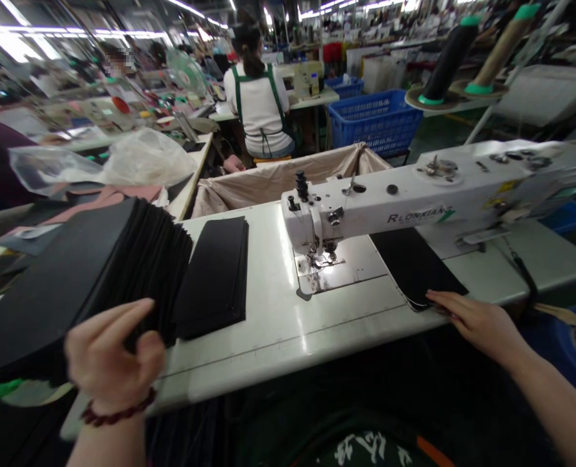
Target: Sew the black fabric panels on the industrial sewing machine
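My left hand [115, 353], a little blurred and wearing a dark red bead bracelet, is raised with fingers apart and holds nothing. Behind it stands a tall stack of black fabric pieces [84, 259]. A lower pile of black pieces [213, 272] lies just right of that stack. At the right, my right hand [477, 318] has its fingers closed on the near corner of a black fabric piece [414, 266]; the thumb is hidden. That piece lies flat, partly under the arm of the white sewing machine [366, 207], and a pale thread shows along its near edge.
The pale sewing table [268, 311] has a ruler line along its front. Behind it hangs a beige cloth bin [278, 175]. Two thread cones [451, 61] stand at the upper right, near a blue basket [373, 123]. A person [259, 97] sits ahead, back turned. Clear plastic [142, 159] lies left.
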Action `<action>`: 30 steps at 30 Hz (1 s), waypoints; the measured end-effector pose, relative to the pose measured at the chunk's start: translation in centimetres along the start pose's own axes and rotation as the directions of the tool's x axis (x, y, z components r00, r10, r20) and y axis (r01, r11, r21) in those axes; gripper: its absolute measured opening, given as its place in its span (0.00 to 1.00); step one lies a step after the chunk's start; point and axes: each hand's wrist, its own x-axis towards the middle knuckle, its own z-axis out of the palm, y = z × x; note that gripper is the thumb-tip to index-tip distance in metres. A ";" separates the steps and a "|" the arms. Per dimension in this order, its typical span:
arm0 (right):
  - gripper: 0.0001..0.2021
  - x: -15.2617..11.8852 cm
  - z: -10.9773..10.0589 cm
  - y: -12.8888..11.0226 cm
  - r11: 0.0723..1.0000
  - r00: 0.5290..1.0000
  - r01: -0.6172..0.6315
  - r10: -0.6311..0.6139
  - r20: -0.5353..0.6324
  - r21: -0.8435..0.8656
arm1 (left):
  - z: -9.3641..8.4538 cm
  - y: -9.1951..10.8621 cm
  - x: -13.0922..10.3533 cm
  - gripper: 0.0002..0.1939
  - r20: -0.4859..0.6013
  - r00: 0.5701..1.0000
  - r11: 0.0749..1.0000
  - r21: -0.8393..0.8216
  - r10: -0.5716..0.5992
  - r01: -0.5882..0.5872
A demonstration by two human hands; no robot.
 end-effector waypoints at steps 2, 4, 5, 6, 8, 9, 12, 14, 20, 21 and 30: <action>0.24 -0.1 -1.3 -1.7 0.999 0.997 0.043 -0.041 -0.068 0.023 | 2.5 5.1 0.4 0.20 0.066 0.986 0.977 -0.159 0.156 -0.144; 0.24 -0.1 -3.1 -5.3 0.987 0.987 0.132 -0.123 -0.103 0.088 | 4.9 10.5 1.4 0.19 0.130 0.970 0.920 -0.366 0.204 -0.144; 0.25 0.1 -3.9 -7.8 0.972 0.981 0.187 -0.178 -0.078 0.142 | 6.0 13.1 2.0 0.19 0.186 0.958 0.881 -0.460 0.219 -0.112; 0.25 0.3 -4.6 -10.5 0.945 0.965 0.260 -0.252 -0.064 0.196 | 7.1 15.7 2.6 0.18 0.250 0.936 0.833 -0.549 0.246 -0.072; 0.20 1.1 -5.2 -16.0 0.862 0.908 0.385 -0.418 0.032 0.330 | 9.3 20.2 3.2 0.19 0.375 0.853 0.735 -0.678 0.362 -0.015; 0.16 1.5 -5.2 -18.4 0.822 0.874 0.406 -0.477 0.093 0.400 | 10.4 22.1 3.2 0.21 0.428 0.787 0.710 -0.704 0.443 -0.017; 0.10 3.2 -4.0 -22.7 0.652 0.770 0.402 -0.621 0.147 0.643 | 13.2 25.3 1.8 0.29 0.521 0.633 0.722 -0.686 0.573 -0.089; 0.11 4.8 -2.7 -22.9 0.532 0.748 0.325 -0.651 0.131 0.782 | 14.0 25.2 0.1 0.32 0.569 0.596 0.773 -0.618 0.567 -0.144; 0.18 12.2 1.2 -18.8 0.842 0.964 0.183 -0.254 0.074 0.508 | 11.0 18.9 -3.6 0.31 0.665 0.684 0.936 -0.344 0.299 -0.074; 0.20 13.4 1.8 -18.5 0.889 0.968 0.184 -0.239 0.082 0.418 | 10.4 18.1 -3.7 0.30 0.670 0.700 0.952 -0.302 0.245 -0.045; 0.26 16.6 4.3 -17.7 0.975 0.973 0.198 -0.208 0.097 0.099 | 12.4 15.9 -0.2 0.28 0.683 0.704 0.970 -0.241 0.196 -0.036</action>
